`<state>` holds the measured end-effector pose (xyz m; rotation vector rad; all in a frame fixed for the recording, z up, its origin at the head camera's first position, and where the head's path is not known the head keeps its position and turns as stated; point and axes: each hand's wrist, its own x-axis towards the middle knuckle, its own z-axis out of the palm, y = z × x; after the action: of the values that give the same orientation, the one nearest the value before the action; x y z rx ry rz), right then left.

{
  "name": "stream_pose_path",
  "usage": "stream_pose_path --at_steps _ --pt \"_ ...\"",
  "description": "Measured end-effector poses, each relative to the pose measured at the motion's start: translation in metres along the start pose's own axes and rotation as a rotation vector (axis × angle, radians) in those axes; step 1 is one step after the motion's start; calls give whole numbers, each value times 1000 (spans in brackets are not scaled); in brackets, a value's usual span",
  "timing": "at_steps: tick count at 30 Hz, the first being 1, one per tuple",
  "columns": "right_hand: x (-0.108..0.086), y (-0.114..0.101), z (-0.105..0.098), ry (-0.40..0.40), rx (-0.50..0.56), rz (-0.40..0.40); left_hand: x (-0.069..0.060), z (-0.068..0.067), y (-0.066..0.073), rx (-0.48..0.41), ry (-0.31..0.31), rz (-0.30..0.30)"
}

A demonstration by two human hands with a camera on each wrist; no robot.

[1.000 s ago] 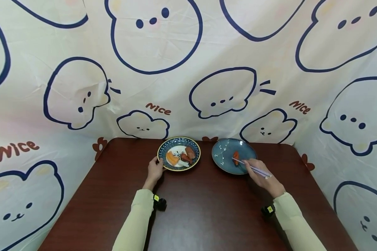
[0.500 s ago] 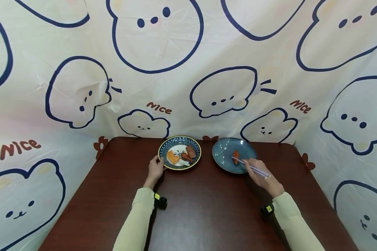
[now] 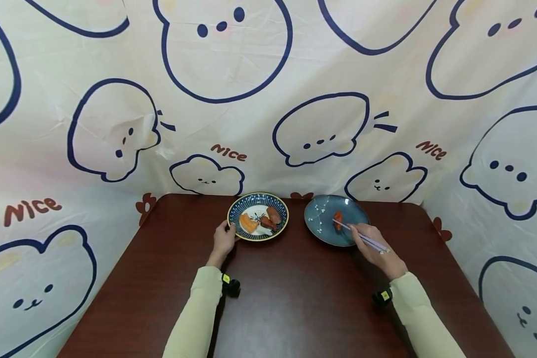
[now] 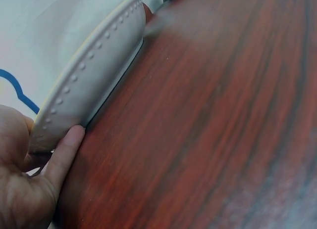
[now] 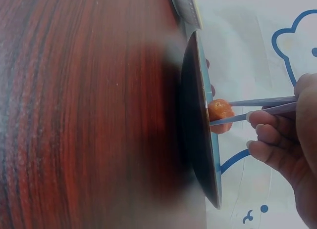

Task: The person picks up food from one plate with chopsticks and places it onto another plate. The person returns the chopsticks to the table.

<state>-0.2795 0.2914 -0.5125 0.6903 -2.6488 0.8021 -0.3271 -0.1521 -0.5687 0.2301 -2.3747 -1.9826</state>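
Observation:
My left hand [image 3: 223, 240] grips the left edge of a yellow-rimmed plate [image 3: 236, 209] with a dark striped border; in the left wrist view one finger lies along the white outer wall [image 4: 99, 66]. On this plate sit a yellow-orange food piece [image 3: 249, 224], a glossy reddish-brown piece [image 3: 268, 223] and a pinkish-brown one [image 3: 274, 215]. To the right, a blue plate [image 3: 318, 213] with white sprigs bears an orange-red food piece [image 3: 338, 220]. My right hand [image 3: 379, 248] holds pale purple chopsticks [image 3: 370, 242]. Their tips lie against that piece, one on either side in the right wrist view [image 5: 221, 115].
Both plates stand near the far edge of a dark brown wooden table [image 3: 286, 298]. Behind and beside it hangs a pale cloth [image 3: 250, 124] printed with cartoon bears. Each wrist wears a small black camera.
The view has shifted slightly, so everything sits a little further right and higher. Both hands keep their hold, and plates and food show no clear movement.

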Motion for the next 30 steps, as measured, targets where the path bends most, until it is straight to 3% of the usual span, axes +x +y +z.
stream_pose_path --at_steps 30 --pt "3 -9 -6 108 109 -112 1 3 0 -24 12 -1"
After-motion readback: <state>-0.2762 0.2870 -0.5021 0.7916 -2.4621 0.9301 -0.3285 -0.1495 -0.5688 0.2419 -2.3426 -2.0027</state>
